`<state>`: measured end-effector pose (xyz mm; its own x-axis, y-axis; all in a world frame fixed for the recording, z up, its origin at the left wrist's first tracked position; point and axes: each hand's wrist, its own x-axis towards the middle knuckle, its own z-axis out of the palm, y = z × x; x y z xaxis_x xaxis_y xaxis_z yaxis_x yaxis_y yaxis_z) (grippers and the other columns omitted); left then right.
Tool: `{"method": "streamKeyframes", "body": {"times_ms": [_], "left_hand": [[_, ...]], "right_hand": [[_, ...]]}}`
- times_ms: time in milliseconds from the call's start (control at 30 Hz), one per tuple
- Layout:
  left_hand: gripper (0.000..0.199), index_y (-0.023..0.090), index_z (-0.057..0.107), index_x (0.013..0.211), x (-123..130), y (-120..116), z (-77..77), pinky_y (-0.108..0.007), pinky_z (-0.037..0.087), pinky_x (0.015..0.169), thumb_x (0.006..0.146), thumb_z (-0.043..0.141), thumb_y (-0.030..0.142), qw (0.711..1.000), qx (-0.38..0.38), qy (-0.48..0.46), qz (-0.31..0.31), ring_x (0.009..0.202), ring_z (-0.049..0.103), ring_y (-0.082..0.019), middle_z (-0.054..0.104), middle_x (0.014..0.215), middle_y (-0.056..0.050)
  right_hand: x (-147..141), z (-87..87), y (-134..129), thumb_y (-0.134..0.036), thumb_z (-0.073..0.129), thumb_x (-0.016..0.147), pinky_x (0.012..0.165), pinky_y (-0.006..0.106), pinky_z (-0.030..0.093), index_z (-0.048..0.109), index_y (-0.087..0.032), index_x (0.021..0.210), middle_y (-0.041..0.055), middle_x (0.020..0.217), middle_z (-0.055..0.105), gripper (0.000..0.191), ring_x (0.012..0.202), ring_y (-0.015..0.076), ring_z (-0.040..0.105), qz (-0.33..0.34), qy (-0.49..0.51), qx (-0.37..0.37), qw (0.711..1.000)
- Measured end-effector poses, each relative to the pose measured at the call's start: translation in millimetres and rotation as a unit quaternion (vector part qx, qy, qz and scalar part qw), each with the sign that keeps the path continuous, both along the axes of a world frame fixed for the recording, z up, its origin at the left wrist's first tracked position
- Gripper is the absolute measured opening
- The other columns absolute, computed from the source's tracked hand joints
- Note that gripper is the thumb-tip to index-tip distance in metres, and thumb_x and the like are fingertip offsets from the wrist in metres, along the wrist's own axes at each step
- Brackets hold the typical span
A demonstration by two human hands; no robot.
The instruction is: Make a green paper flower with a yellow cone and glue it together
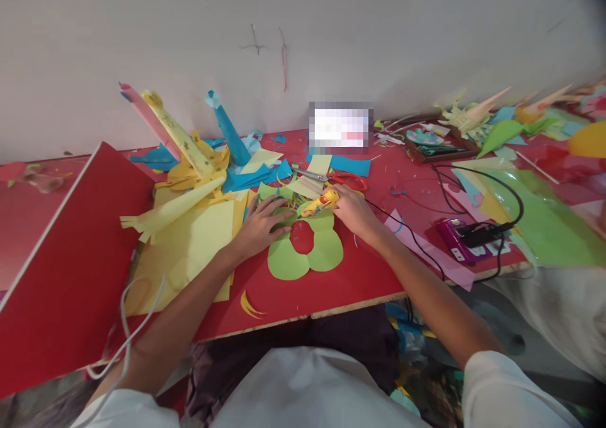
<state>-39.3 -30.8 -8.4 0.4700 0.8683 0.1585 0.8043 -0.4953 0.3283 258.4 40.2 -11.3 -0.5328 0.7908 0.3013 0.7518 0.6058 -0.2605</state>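
Closest to me on my feed, a few curved yellow scraps (250, 305) lie by the front edge of the red table (284, 308). Just past them, there's the green paper flower (326, 251), flat on the tabletop, red showing through its round centre hole, two rounded petals towards me. And here's my left hand (259, 226), coming in from the side: fingers spread and loose, grasping nothing, their tips resting over the flower's upper-left part, beside the hole. Across from it, my right hand (354, 208) is curled around the yellow glue gun (319, 204), fingers wrapped about its back end, its nose pointing at the left fingertips, right over the flower's far side; whether that nose touches the paper, I can't tell. Out to the left I've got pale yellow sheets (199, 242) in a pile, and to the right a pink paper strip (430, 251) beside a purple power strip (461, 242) with a black plug in it. Beyond the hands, red-handled scissors (348, 180) lie among scraps, a blue paper cone (230, 131) stands farther left, and a bright, blurred screen (341, 128) sits up against the grey wall (379, 36).
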Motion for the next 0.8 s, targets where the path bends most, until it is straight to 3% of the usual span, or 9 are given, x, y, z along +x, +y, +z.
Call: {"method": "streamKeyframes", "body": {"times_ms": [267,600,800], "left_hand": [[0.042,0.03,0.072,0.144,0.1,0.4,0.4,-0.063,0.013,0.138,0.106,0.061,0.045,1.0,-0.007,-0.005,0.006,0.163,0.038,-0.033,0.055,0.167,-0.006],[0.041,0.032,0.073,0.143,-0.1,0.9,1.0,-0.062,0.013,0.138,0.105,0.062,0.043,1.0,-0.012,-0.008,0.009,0.163,0.038,-0.033,0.056,0.166,-0.007],[0.043,0.03,0.072,0.144,0.1,1.0,1.7,-0.062,0.012,0.138,0.105,0.06,0.045,1.0,-0.015,-0.002,0.008,0.163,0.037,-0.033,0.054,0.168,-0.007]], "right_hand": [[5.7,-0.8,-0.6,-0.012,0.062,0.099,0.094,0.043,0.056,0.07,-0.018,0.124,0.0145,0.12,0.073,0.027,0.115,0.0333,0.067,-0.002,-0.007,0.003,1.0],[7.3,1.9,-9.8,-0.022,0.072,0.093,0.088,0.042,0.056,0.071,-0.018,0.12,0.0146,0.116,0.078,0.028,0.109,0.034,0.07,-0.061,-0.002,0.053,0.997],[1.8,5.2,-9.5,-0.018,0.072,0.09,0.087,0.038,0.055,0.069,-0.02,0.123,0.0128,0.117,0.078,0.033,0.111,0.0322,0.071,-0.054,0.015,0.049,0.997]]}}
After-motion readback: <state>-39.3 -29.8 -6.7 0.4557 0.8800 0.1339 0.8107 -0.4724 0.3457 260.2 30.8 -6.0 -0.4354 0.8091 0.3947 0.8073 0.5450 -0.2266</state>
